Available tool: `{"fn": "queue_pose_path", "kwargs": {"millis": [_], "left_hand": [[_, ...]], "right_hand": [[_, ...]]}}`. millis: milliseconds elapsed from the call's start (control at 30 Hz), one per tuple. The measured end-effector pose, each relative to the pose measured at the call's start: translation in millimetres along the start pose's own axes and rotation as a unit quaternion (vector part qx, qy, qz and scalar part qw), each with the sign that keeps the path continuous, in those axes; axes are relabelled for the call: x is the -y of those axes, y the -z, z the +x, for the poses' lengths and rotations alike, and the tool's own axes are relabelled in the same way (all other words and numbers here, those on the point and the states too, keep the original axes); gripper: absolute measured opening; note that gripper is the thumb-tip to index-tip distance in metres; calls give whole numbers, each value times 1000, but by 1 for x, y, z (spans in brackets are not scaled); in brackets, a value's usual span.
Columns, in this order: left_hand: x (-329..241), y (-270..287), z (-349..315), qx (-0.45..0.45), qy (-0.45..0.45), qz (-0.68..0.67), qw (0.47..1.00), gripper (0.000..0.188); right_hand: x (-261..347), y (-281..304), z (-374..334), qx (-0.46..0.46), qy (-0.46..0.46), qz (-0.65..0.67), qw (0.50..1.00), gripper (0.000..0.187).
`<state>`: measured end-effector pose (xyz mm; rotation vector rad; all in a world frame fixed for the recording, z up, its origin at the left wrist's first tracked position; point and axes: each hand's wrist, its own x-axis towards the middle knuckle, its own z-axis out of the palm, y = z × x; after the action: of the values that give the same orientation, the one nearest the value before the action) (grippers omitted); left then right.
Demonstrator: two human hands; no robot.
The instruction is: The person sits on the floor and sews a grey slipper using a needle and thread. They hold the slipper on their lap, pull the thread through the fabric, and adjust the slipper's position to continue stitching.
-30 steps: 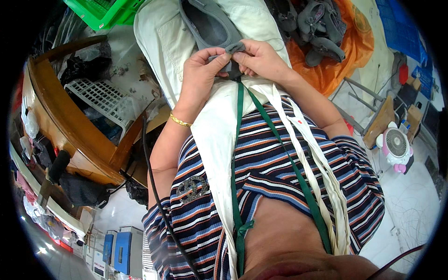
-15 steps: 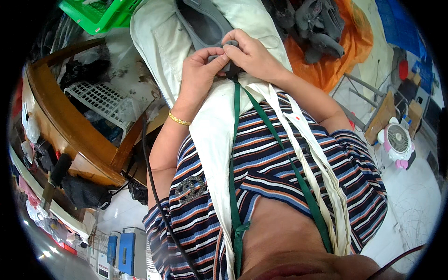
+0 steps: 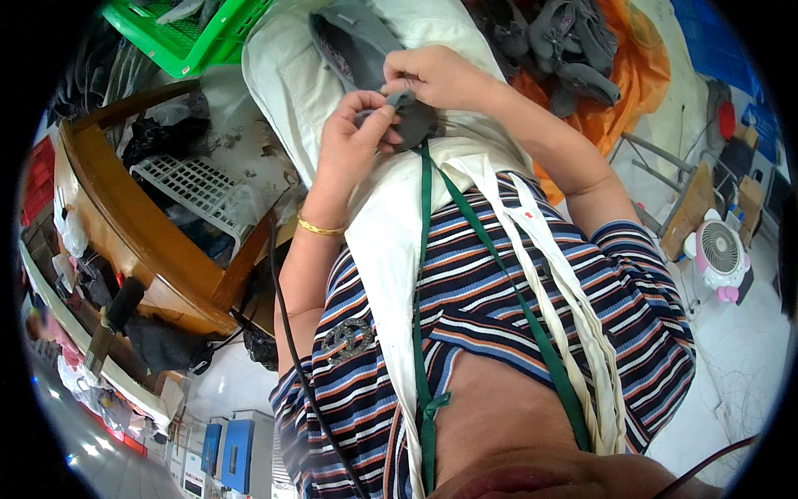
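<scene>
The left hand [image 3: 352, 135] is gripping a grey shoe [image 3: 364, 58]; the right hand [image 3: 445, 77] is pinching just beside, its hold unclear. Steadying the shoe likely helps precision.

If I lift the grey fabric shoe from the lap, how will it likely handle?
The grey fabric shoe is probably light for its size, given its hollow opening. Its matte upper should grip rather than slip. Its long, low shape, resting on the white apron, makes rolling unlikely.
</scene>
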<state>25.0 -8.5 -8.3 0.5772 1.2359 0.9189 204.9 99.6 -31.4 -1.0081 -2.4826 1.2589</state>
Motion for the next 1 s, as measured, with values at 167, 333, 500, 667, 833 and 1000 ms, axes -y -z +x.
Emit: {"fn": "queue_pose_path", "kwargs": {"millis": [167, 333, 500, 667, 833, 1000], "left_hand": [[-12, 16, 1, -28, -65, 114, 991, 11], [-2, 12, 1, -55, -64, 110, 990, 13], [4, 10, 1, -56, -88, 142, 984, 14], [7, 14, 1, -38, -129, 186, 973, 16], [11, 15, -2, -35, -180, 284, 941, 19], [0, 16, -15, -32, -297, 430, 852, 16]], "right_hand": [[10, -20, -2, 15, -131, 222, 966, 18], [20, -2, -19, -90, -39, 204, 974, 17], [32, -9, -19, -155, 127, -1, 980, 12], [49, -8, -15, -253, 298, -64, 918, 9], [74, 3, -30, -161, 108, 335, 922, 15], [40, 46, -58, -78, -48, 674, 733, 15]]}}
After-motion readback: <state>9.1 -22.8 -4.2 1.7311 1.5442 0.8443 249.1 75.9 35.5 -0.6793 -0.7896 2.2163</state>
